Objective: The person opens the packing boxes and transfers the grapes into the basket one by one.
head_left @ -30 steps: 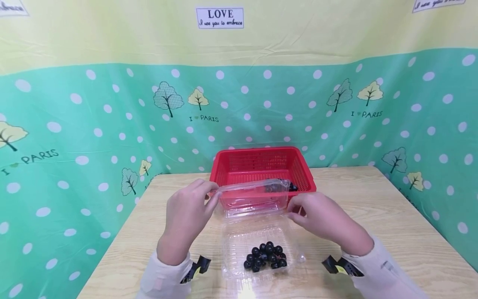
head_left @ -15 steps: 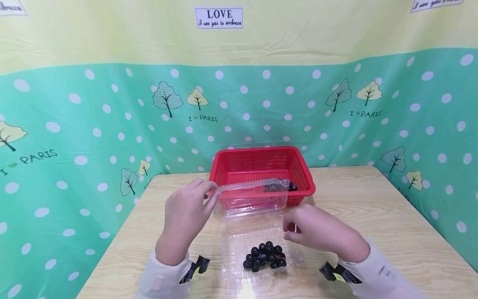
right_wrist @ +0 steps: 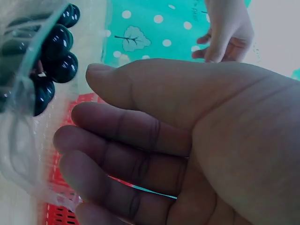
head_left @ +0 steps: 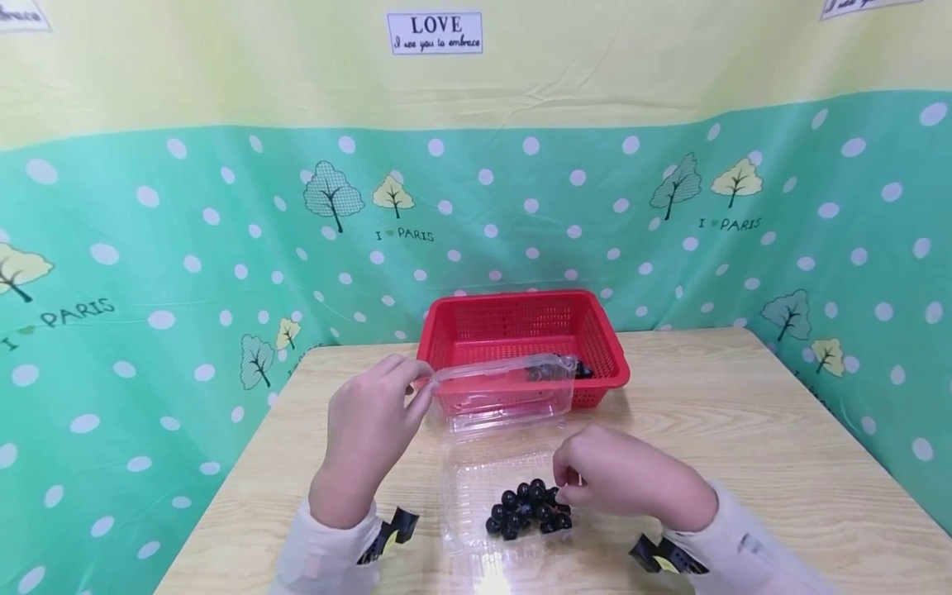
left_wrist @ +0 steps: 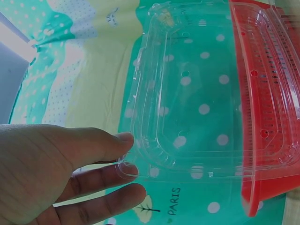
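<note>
A clear plastic clamshell container lies opened, its base (head_left: 464, 487) on the table and its lid (head_left: 506, 401) raised. My left hand (head_left: 372, 438) pinches the lid's left corner between thumb and index finger; the left wrist view shows the thumb (left_wrist: 105, 143) on the clear rim. In the base sits a bunch of black grapes (head_left: 521, 514). My right hand (head_left: 625, 479) is at the bunch's right side, its fingertips overlapping the grapes in the head view. In the right wrist view its fingers (right_wrist: 108, 140) are loosely bent, holding nothing, beside the grapes (right_wrist: 58, 42).
Behind the container stands a red plastic basket (head_left: 513, 318) with more dark grapes (head_left: 583, 371) in its right front corner, partly seen through the lid. The wooden table (head_left: 714, 405) meets a green dotted curtain (head_left: 416, 198) at the back and sides.
My right hand has left the hinge area by the lid's right end and come down toward me to the grapes. The left hand keeps its pinch on the lid, almost unmoved.
</note>
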Tool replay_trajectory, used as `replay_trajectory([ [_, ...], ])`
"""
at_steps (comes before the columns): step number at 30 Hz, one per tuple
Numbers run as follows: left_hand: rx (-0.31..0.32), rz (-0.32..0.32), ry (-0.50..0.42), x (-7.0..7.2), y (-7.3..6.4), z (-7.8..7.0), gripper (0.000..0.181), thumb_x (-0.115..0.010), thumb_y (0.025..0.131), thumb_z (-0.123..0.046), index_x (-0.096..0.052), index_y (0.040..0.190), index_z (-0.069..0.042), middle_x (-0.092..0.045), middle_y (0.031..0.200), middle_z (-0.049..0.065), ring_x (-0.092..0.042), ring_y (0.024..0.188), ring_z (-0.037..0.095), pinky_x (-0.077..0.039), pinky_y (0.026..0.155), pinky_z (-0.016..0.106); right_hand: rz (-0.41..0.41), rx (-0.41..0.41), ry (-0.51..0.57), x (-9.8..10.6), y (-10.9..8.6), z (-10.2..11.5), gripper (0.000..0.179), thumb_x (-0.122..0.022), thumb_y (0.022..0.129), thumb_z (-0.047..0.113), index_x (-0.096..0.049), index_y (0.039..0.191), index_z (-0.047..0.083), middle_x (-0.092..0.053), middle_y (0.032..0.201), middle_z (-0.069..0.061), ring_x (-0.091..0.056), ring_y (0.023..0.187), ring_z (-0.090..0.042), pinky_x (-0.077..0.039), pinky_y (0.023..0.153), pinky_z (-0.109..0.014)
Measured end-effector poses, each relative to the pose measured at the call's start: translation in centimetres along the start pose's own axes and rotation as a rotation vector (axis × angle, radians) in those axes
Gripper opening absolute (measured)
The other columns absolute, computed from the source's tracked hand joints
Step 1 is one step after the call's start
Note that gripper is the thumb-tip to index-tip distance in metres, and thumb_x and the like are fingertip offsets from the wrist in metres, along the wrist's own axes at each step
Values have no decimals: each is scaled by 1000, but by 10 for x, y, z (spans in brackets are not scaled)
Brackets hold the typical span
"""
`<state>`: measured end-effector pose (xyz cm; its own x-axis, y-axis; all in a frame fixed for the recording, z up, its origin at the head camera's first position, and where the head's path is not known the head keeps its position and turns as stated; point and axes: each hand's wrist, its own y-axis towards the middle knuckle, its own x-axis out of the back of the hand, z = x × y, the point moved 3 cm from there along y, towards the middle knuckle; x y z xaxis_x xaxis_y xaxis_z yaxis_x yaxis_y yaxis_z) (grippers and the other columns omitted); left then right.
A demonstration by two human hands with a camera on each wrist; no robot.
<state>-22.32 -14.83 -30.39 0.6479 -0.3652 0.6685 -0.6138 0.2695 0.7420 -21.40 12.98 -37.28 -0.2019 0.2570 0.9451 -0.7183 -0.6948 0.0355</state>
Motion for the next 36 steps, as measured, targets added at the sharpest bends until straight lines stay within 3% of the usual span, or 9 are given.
replay_trajectory([
  [6, -7, -7, 1, 1, 1, 0, 8, -83, 86, -18, -80, 93, -16, -74, 83, -2, -65, 61, 14, -45, 50, 26, 47, -9, -10, -8, 1, 2, 15, -81, 86, 27, -70, 76, 29, -56, 69, 23, -51, 65, 4, -49, 67, -23],
  [18, 4, 13, -2, 1, -1, -1, 8, -83, 86, -18, -80, 93, -16, -75, 84, -1, -64, 59, 14, -44, 49, 25, 83, -21, -8, -18, 0, 6, 18, -82, 86, 26, -69, 73, 28, -55, 66, 21, -50, 61, 2, -48, 63, -22],
  [36, 3, 8, 11, 3, -1, -2, 9, -83, 85, -16, -80, 93, -16, -75, 85, -2, -63, 58, 14, -44, 49, 25, 69, -17, -37, -28, 4, 9, 26, -83, 82, 25, -62, 66, 28, -51, 61, 20, -47, 56, 2, -45, 59, -21],
])
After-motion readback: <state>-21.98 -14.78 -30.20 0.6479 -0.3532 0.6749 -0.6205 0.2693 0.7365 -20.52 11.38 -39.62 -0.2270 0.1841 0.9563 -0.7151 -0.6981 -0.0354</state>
